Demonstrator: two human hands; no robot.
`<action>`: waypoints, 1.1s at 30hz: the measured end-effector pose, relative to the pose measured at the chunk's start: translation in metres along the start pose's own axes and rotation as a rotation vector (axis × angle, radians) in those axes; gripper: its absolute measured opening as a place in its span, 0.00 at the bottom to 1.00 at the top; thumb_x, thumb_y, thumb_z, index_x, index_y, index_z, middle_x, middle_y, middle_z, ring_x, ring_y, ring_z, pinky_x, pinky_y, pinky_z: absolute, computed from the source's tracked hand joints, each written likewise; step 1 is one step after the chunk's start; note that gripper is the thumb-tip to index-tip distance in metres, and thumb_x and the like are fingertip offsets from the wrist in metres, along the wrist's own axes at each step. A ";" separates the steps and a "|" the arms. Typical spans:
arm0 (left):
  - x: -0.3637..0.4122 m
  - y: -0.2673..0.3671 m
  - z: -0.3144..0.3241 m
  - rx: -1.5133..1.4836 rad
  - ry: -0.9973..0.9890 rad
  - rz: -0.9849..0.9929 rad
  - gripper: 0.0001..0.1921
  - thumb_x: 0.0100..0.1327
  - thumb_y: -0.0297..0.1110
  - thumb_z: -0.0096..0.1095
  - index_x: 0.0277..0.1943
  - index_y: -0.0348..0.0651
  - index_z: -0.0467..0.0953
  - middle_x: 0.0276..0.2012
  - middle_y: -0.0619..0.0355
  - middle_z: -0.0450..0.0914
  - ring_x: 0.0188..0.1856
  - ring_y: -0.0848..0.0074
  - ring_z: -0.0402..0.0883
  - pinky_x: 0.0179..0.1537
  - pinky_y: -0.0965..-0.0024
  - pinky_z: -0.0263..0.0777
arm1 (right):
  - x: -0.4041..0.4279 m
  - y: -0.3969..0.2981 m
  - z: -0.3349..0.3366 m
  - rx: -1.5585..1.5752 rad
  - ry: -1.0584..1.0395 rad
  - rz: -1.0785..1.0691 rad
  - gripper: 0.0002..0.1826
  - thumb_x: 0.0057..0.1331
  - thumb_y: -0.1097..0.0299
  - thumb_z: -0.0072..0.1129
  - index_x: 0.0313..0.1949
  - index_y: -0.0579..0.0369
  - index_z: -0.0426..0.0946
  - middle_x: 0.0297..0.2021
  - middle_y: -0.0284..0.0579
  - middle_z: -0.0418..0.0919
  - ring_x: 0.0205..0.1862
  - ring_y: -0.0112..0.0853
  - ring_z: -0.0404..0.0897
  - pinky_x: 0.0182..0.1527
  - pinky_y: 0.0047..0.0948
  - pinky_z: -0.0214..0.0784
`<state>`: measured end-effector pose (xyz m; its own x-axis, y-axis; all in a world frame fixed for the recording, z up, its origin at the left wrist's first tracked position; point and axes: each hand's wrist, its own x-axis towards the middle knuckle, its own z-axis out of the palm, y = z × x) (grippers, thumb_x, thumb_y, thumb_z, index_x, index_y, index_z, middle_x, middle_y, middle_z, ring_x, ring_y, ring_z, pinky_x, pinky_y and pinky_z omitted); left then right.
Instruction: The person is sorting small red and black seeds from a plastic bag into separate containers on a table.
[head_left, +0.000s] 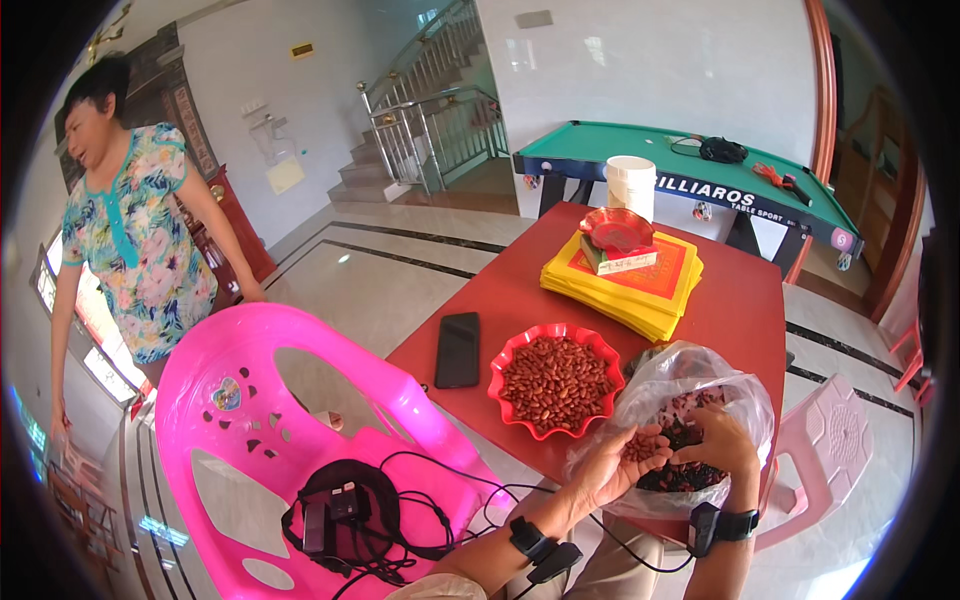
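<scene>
My left hand (628, 463) is cupped palm up around a small heap of reddish peanuts (640, 448), at the near rim of a clear plastic bag (742, 390). Over the bag's opening my right hand (709, 442) is bent down, its fingers close to the left fingertips; whether it pinches anything is hidden. Inside the bag lie dark and reddish pieces (679, 480), like skins or peanuts. To the left of the bag a red wavy-rimmed bowl (501, 390) holds many shelled reddish peanuts (559, 382). Both wrists wear black strapped devices.
On the red table (495, 292) are a black phone (457, 349), yellow paper stacks (615, 292), a small red dish (616, 229) and a white tub (630, 184). A pink chair (255, 330) bears a black pouch (341, 510) and cables. A person (135, 217) stands left; a billiard table (630, 142) is behind.
</scene>
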<state>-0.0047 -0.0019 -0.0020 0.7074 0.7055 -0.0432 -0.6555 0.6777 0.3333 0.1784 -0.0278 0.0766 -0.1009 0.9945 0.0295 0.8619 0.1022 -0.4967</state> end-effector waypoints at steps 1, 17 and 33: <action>0.001 0.000 0.001 -0.015 0.005 -0.015 0.18 0.65 0.38 0.41 0.45 0.29 0.67 0.39 0.45 0.74 0.42 0.63 0.75 0.46 0.65 0.71 | 0.000 0.003 0.003 0.000 0.005 0.020 0.29 0.37 0.57 0.65 0.39 0.59 0.74 0.35 0.50 0.74 0.41 0.42 0.72 0.42 0.36 0.64; -0.001 0.003 -0.001 0.079 0.032 0.037 0.19 0.65 0.38 0.40 0.47 0.28 0.66 0.41 0.45 0.73 0.44 0.61 0.74 0.48 0.63 0.69 | 0.024 0.024 0.035 0.082 0.141 -0.165 0.08 0.51 0.70 0.50 0.29 0.57 0.77 0.26 0.52 0.76 0.32 0.46 0.75 0.36 0.40 0.66; 0.001 0.004 0.001 0.102 0.038 0.063 0.19 0.65 0.38 0.40 0.47 0.27 0.66 0.40 0.44 0.73 0.43 0.60 0.74 0.47 0.65 0.71 | 0.019 -0.014 0.012 0.420 0.308 -0.295 0.05 0.50 0.72 0.55 0.24 0.61 0.72 0.21 0.50 0.74 0.26 0.40 0.76 0.29 0.31 0.66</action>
<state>-0.0065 0.0018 0.0003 0.6541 0.7545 -0.0539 -0.6665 0.6086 0.4305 0.1582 -0.0109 0.0734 -0.1031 0.8932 0.4378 0.5428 0.4193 -0.7277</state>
